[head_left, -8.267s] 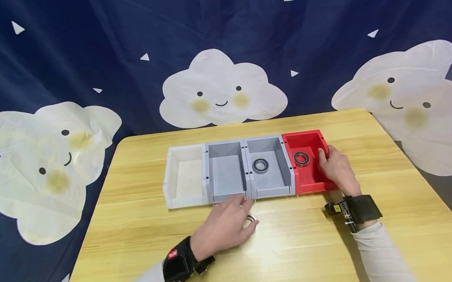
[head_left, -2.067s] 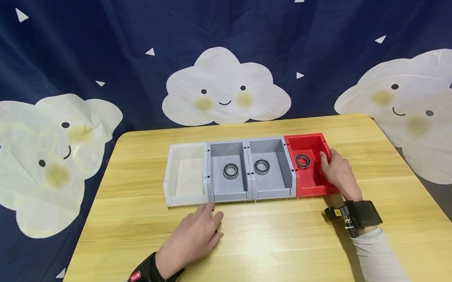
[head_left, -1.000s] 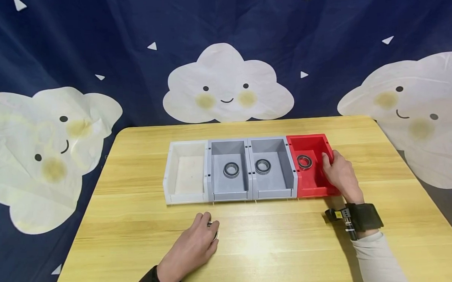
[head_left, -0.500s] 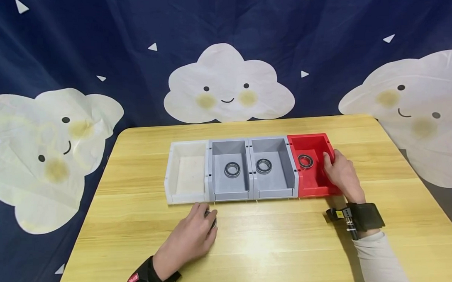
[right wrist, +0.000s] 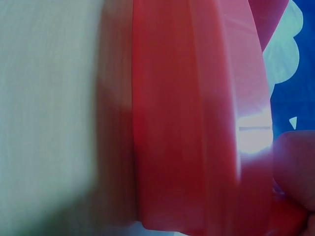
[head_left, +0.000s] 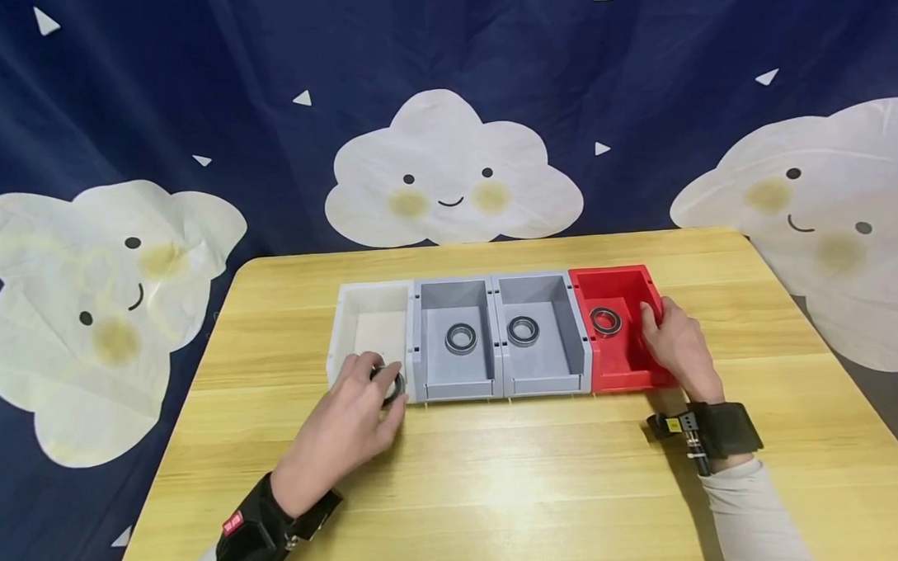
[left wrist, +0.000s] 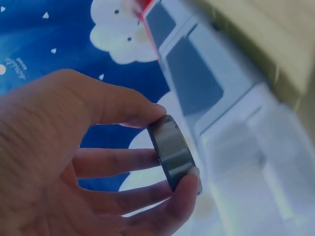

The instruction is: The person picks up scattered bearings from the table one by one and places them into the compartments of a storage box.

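Observation:
My left hand [head_left: 347, 419] pinches a ball bearing [left wrist: 173, 150] between thumb and fingers, over the front edge of the white bin [head_left: 338, 350]. In the left wrist view the bearing is seen from its side, tilted. On the right, my right hand [head_left: 677, 345] grips the right wall of the red bin [head_left: 631, 380], thumb inside. One bearing [head_left: 605, 309] lies in the red bin. Two more lie in the grey bins, a bearing [head_left: 460, 325] in the left one and a bearing [head_left: 523, 318] in the right one. The right wrist view shows mostly the red bin's outer wall.
The left grey bin [head_left: 456, 391] and the right grey bin [head_left: 545, 385] stand side by side between the white and red bins, in one row on the wooden table [head_left: 530, 476]. Behind the table hangs a dark blue curtain [head_left: 263, 56] with clouds.
A bearing has been placed in the left grey bin since the earliest frame. My left hand has lifted another bearing from the table to the white bin. My right hand stays on the red bin.

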Tool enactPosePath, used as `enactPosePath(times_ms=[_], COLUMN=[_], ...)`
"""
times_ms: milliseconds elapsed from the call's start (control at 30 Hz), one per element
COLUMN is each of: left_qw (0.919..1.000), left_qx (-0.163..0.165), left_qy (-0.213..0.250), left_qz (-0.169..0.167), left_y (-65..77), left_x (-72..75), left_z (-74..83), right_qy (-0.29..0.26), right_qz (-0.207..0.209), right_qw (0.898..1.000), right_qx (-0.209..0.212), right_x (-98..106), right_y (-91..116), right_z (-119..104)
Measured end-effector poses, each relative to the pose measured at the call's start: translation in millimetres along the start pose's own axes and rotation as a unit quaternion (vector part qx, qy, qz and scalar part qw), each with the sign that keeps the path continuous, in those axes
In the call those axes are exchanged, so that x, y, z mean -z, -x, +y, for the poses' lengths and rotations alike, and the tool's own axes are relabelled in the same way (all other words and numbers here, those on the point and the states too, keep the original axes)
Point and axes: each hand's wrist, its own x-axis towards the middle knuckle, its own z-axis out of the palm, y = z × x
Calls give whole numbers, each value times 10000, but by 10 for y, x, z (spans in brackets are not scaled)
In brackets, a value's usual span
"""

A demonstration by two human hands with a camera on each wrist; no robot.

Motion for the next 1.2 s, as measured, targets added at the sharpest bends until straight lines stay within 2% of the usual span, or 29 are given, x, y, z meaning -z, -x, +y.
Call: enactPosePath(times_ms=[267, 400, 633, 767, 900, 1200], left_qw=[9989, 9988, 9991, 9993, 9996, 9982], left_qx=[-116, -155, 47, 62, 159, 370], left_qy=[-19, 29, 200, 218, 247, 338], left_qz=[458, 473, 371, 293, 40, -339], left_y=[-198, -308, -471, -548, -607, -660], left_x=[123, 173, 209, 137, 14, -211], left_z=[-196, -272, -403, -470, -528, -668], right_qy=[-29, -40, -44, -47, -60, -46], right_qz=[-115, -98, 41, 103, 61, -22], right_qw=[9998, 9999, 10000, 9999, 10000, 9999], right_qx=[-133, -131, 13, 36, -26, -144], right_x=[10, 8, -11, -12, -16, -32], right_y=[-3, -1, 7, 8, 14, 9], right_z=[-9, -1, 10, 19, 21, 22])
